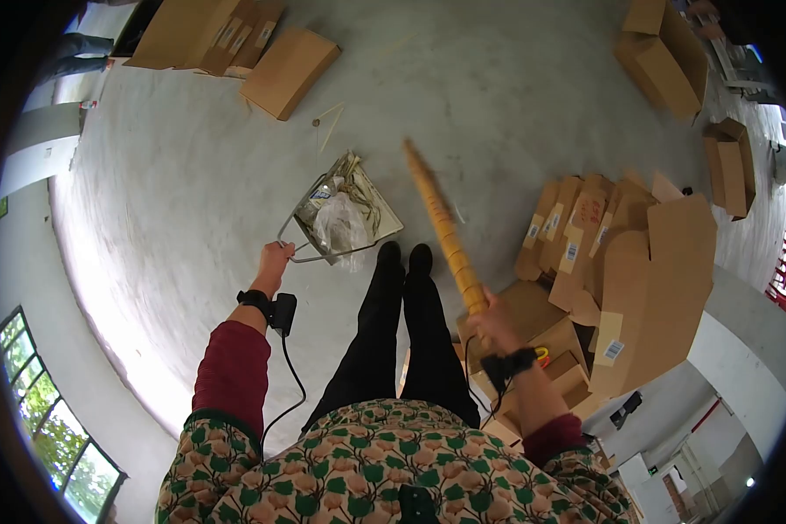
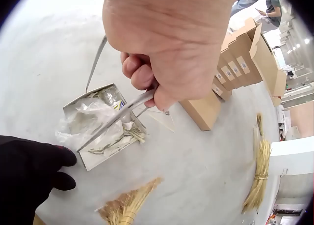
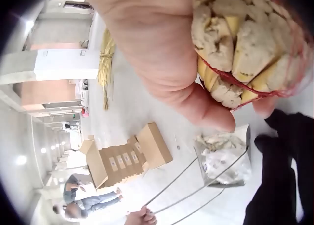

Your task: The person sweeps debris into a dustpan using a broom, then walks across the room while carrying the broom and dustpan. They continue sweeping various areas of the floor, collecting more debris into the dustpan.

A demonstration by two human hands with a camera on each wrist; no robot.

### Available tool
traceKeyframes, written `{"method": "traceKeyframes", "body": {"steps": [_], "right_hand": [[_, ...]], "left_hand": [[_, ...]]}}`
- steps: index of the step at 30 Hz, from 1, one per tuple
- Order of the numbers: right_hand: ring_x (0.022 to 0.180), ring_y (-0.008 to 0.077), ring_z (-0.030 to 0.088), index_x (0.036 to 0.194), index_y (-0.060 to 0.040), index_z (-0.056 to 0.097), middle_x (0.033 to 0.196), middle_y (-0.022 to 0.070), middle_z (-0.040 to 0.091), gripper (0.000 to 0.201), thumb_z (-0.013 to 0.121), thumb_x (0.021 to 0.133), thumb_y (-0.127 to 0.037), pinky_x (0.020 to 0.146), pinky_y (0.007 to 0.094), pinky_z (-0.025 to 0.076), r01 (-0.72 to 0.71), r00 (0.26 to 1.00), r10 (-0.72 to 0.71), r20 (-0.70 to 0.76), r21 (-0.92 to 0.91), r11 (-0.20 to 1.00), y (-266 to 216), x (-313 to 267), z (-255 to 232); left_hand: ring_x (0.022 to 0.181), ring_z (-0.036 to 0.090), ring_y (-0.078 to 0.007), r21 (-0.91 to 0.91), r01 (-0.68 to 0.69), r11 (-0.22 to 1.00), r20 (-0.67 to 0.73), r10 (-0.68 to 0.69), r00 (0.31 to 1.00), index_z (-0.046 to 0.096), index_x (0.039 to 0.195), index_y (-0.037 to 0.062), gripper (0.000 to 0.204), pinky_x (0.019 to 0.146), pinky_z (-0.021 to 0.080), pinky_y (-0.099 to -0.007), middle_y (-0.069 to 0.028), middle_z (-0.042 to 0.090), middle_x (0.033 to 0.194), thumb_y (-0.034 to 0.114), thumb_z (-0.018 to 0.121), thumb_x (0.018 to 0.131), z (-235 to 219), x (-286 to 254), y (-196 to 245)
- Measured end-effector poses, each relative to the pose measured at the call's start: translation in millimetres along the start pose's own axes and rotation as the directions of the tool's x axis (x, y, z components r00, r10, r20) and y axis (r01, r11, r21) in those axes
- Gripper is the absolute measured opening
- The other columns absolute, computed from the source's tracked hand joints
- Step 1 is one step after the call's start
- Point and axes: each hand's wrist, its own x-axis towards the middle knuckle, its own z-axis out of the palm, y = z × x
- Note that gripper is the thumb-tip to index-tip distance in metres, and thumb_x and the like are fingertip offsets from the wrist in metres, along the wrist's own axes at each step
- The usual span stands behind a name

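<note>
While the broom [image 1: 446, 231] points forward from the person and slants toward their left, its long axis passes right of the dustpan [image 1: 388, 218], which sits just ahead of the shoes [image 1: 420, 258]. Bound yellow stalks make its ridged shaft, fanning into brown bristles [image 2: 126, 205]; red strands [image 3: 223, 75] wrap the rough, pale butt [image 3: 252, 48]. Crumpled clear plastic [image 1: 340, 224] and dry stems fill the boxy dustpan. Fingers curled, the right hand [image 1: 495, 323] grips the broom near its butt; the left hand [image 1: 277, 257], arm extended forward, clasps the thin metal handle [image 2: 117, 120].
</note>
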Motion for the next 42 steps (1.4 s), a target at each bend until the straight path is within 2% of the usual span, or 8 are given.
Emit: {"method": "traceKeyframes", "body": {"steps": [6, 10, 17, 20, 22, 28, 35, 42], "right_hand": [[0.046, 0.0187, 0.052, 0.081, -0.0012, 0.044, 0.057, 0.0089, 0.051, 0.036, 0.061, 0.050, -0.005, 0.040, 0.0304, 0.041, -0.159, 0.971, 0.174, 0.162, -0.099, 0.982, -28.6, 65.1, 67.1], [0.044, 0.0161, 0.051, 0.123, 0.0018, 0.020, 0.067, 0.0116, 0.053, 0.079, 0.059, 0.054, 0.004, 0.039, 0.0279, 0.039, -0.209, 0.882, 0.214, 0.420, -0.060, 0.976, -76.6, 39.0, 83.2], [0.046, 0.0185, 0.054, 0.111, -0.0063, 0.038, 0.067, 0.0110, 0.055, 0.063, 0.062, 0.053, -0.005, 0.044, 0.0284, 0.043, -0.018, 0.990, 0.056, 0.129, -0.276, 0.961, -165.7, 45.7, -16.7], [0.058, 0.0253, 0.056, 0.113, -0.0070, 0.035, 0.070, 0.0141, 0.056, 0.067, 0.063, 0.052, -0.009, 0.053, 0.0320, 0.045, 0.082, 0.997, -0.078, 0.026, -0.379, 0.922, -213.1, 80.7, -61.6], [0.071, 0.0303, 0.056, 0.115, -0.0085, 0.034, 0.077, 0.0170, 0.056, 0.069, 0.064, 0.053, -0.013, 0.062, 0.0351, 0.045, 0.125, 0.991, -0.131, 0.021, -0.480, 0.868, -220.0, 135.9, -88.9], [0.079, 0.0303, 0.054, 0.117, -0.0068, 0.033, 0.087, 0.0171, 0.055, 0.059, 0.056, 0.062, -0.014, 0.066, 0.0364, 0.045, 0.250, 0.925, -0.378, 0.042, -0.816, 0.522, -302.7, 290.1, -152.7], [0.074, 0.0303, 0.054, 0.106, -0.0045, 0.042, 0.078, 0.0172, 0.055, 0.043, 0.052, 0.064, -0.009, 0.060, 0.0384, 0.044, 0.196, 0.956, -0.285, 0.071, -0.877, 0.439, -343.9, 388.2, -165.9], [0.073, 0.0301, 0.054, 0.109, -0.0047, 0.039, 0.077, 0.0165, 0.055, 0.043, 0.048, 0.069, -0.012, 0.060, 0.0389, 0.043, 0.467, 0.883, -0.101, 0.458, -0.841, 0.274, -332.7, 303.6, -197.3]], "left_hand": [[0.050, 0.045, -0.0153, 0.033, 0.015, 0.999, -0.022, -0.015, 1.000, 0.055, 0.060, -0.0016, 0.025, 0.048, 0.035, -0.0282, -0.0073, 0.049, 0.052, 0.023, 0.054, 0.065, -1.3, -3.2, 4.2], [0.056, 0.051, -0.0204, -0.080, 0.003, 0.997, -0.043, -0.007, 0.999, 0.057, 0.063, -0.0010, 0.024, 0.052, 0.038, -0.0306, -0.0126, 0.054, 0.059, 0.023, 0.053, 0.064, 2.8, 0.2, 20.2], [0.051, 0.046, -0.0188, -0.148, -0.196, 0.969, -0.095, 0.183, 0.978, 0.054, 0.060, 0.0008, 0.021, 0.049, 0.036, -0.0298, -0.0102, 0.050, 0.056, 0.021, 0.052, 0.065, -8.9, 30.5, 55.1], [0.050, 0.044, -0.0159, 0.295, -0.385, 0.875, 0.004, 0.402, 0.916, 0.054, 0.059, 0.0011, 0.021, 0.048, 0.034, -0.0287, -0.0090, 0.048, 0.055, 0.020, 0.053, 0.067, -8.8, 46.6, 87.0], [0.049, 0.042, -0.0141, -0.315, -0.141, 0.939, -0.029, 0.138, 0.990, 0.054, 0.059, 0.0013, 0.021, 0.047, 0.034, -0.0290, -0.0073, 0.047, 0.053, 0.020, 0.053, 0.070, -1.4, 54.0, 131.2], [0.043, 0.034, -0.0107, -0.472, 0.093, 0.877, -0.052, -0.133, 0.990, 0.051, 0.057, 0.0012, 0.023, 0.042, 0.027, -0.0262, -0.0018, 0.040, 0.048, 0.020, 0.054, 0.069, 32.2, 105.2, 233.0], [0.042, 0.031, -0.0091, -0.634, 0.282, 0.720, 0.009, -0.358, 0.934, 0.050, 0.058, 0.0019, 0.019, 0.042, 0.025, -0.0248, 0.0012, 0.038, 0.047, 0.018, 0.054, 0.069, 58.7, 147.5, 288.0], [0.044, 0.032, -0.0080, -0.710, 0.310, 0.633, 0.045, -0.398, 0.916, 0.049, 0.059, 0.0019, 0.020, 0.043, 0.026, -0.0236, 0.0013, 0.039, 0.048, 0.017, 0.054, 0.071, 67.1, 139.0, 291.9]]}}
